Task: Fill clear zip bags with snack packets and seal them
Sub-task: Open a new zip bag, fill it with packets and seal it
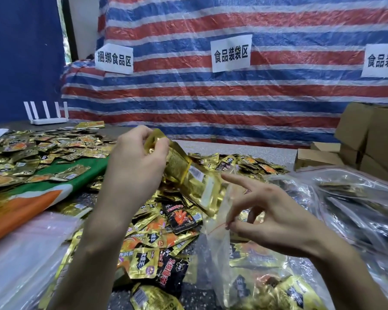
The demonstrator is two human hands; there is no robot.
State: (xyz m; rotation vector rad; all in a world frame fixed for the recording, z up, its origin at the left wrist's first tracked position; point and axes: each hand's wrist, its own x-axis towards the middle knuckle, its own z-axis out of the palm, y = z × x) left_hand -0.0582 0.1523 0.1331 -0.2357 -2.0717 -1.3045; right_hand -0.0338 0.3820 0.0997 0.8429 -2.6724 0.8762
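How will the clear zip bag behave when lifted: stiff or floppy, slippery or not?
Probably floppy: the clear zip bag creases and sags where the right hand pinches its rim. Its glossy film looks slippery.

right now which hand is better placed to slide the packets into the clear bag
Left: the left hand grips the gold packet stack, its lower end at the clear zip bag that the right hand pinches.

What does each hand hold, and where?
Left hand grips gold snack packets by their upper end; right hand pinches the clear zip bag at its mouth.
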